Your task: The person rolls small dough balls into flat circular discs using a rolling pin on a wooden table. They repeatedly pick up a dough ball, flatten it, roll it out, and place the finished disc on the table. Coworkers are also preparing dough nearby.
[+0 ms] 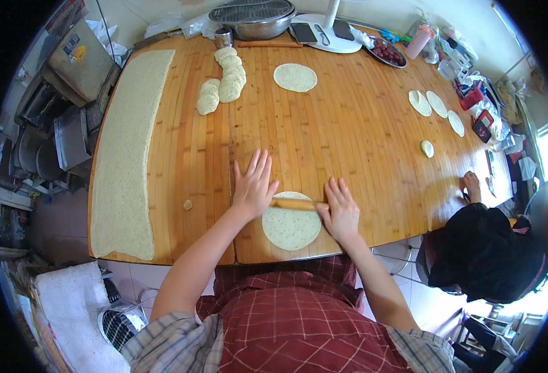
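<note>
A wooden rolling pin (295, 204) lies crosswise over the far part of a thin, flecked dough round (291, 228) close to the table's front edge. My left hand (255, 186) covers the pin's left end, fingers stretched forward. At the other end, my right hand (341, 212) rests over the pin with its thumb against the wood. A small dough scrap (188, 205) sits left of my left forearm. Farther up the table are an overlapping row of dough pieces (231, 77), a shorter row (208, 97) beside it and a flat dough round (295, 77).
A long dough sheet (125, 154) runs along the wooden table's (358, 140) left side. Behind stand a metal basin (260, 30) and a plate of dark red balls (386, 52). A person (479, 256) sits at right, near three thin rounds (437, 104) and a small dough piece (427, 149).
</note>
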{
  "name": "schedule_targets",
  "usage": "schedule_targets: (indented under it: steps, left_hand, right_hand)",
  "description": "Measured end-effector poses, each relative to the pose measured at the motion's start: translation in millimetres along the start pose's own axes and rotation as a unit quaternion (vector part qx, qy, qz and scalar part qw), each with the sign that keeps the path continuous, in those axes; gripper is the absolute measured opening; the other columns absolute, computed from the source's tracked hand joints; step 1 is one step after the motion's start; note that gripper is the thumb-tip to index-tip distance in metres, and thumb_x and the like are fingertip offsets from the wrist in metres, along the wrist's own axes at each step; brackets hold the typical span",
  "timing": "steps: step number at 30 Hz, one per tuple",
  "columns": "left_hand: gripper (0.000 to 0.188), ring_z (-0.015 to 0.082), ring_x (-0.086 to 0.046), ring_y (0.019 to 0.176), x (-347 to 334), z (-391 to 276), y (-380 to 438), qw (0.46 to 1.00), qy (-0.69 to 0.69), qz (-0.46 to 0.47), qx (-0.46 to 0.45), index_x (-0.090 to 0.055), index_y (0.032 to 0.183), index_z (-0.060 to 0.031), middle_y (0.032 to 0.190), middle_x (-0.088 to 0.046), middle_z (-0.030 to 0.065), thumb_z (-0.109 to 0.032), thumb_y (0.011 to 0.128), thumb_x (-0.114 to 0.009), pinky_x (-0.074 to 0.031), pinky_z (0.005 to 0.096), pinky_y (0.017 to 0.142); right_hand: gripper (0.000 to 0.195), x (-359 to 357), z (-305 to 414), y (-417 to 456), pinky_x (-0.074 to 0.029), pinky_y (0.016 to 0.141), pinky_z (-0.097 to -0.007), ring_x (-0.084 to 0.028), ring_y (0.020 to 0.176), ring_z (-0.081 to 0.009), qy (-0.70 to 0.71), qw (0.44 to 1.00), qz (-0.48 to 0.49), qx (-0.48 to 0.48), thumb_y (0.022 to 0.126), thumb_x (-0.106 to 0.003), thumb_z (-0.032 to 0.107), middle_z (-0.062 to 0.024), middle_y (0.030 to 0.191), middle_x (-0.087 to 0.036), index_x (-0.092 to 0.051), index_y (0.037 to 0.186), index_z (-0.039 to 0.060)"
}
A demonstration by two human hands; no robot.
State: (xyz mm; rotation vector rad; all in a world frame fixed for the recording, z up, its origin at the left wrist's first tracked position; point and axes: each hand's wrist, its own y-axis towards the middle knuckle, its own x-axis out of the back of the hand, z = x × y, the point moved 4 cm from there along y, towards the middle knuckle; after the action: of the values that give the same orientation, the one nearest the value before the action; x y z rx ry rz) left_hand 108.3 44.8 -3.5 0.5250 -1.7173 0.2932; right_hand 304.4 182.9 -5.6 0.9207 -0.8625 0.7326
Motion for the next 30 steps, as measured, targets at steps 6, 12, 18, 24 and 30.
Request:
schedule_targets:
  steps: [6,12,18,24,30]
  left_hand:
    - [0.072,0.0328,-0.024,0.147,3.3,-41.9,-122.0,0.994,-0.082,0.018,-0.072,-0.032,0.147,0.0045,0.158,-0.025,0.0188,-0.037,0.093,-0.055,-0.014,0.0579,0.117]
    - [0.077,0.0355,-0.026,0.145,0.4,-52.1,-93.9,0.995,-0.092,-0.028,-0.016,-0.034,0.145,0.0066,0.156,-0.029,0.0224,-0.039,0.089,-0.061,-0.017,0.0627,0.114]
    - [0.068,0.0364,-0.021,0.147,5.6,-26.4,9.4,0.982,0.003,-0.137,0.13,-0.038,0.144,0.0069,0.156,-0.03,0.0199,-0.036,0.095,-0.054,-0.014,0.0674,0.113]
    - [0.071,0.0358,-0.016,0.149,-4.2,-43.5,-45.6,0.988,-0.007,-0.071,0.138,-0.037,0.144,0.0065,0.158,-0.025,0.0187,-0.04,0.094,-0.055,-0.012,0.0716,0.11]
    - [0.074,0.0361,-0.016,0.148,5.3,-23.1,18.2,0.981,0.056,-0.091,0.164,-0.031,0.147,0.0067,0.158,-0.025,0.0186,-0.043,0.096,-0.051,-0.011,0.0711,0.111]
  right_hand:
    - [0.057,27.7,22.6,-75.1,-0.041,0.107,-0.047,-0.047,0.132,-0.0391,0.057,0.996,0.07,0.008,0.081,-0.074,0.029,-0.0224,0.135,-0.055,-0.058,0.125,-0.0048]
    - [0.059,21.3,8.2,-53.1,-0.022,0.115,-0.0578,-0.028,0.143,-0.0419,0.03,0.995,0.089,-0.034,0.086,-0.067,0.03,-0.0218,0.148,-0.041,-0.052,0.132,-0.0043]
    - [0.061,0.1,-23.1,41.2,-0.024,0.114,-0.058,-0.027,0.143,-0.041,-0.067,0.997,0.036,-0.029,0.091,-0.058,0.047,-0.0192,0.148,-0.042,-0.054,0.136,0.0061]
    - [0.061,-4.2,-26.3,26.7,-0.021,0.116,-0.0555,-0.026,0.144,-0.0375,-0.023,0.995,0.084,0.047,0.091,-0.058,0.05,-0.0172,0.15,-0.04,-0.055,0.137,0.0109]
    - [0.055,-13.3,-37.6,85.0,-0.019,0.117,-0.0547,-0.021,0.146,-0.0366,-0.02,0.99,0.136,0.005,0.096,-0.051,0.046,-0.0139,0.155,-0.033,-0.049,0.142,0.0161]
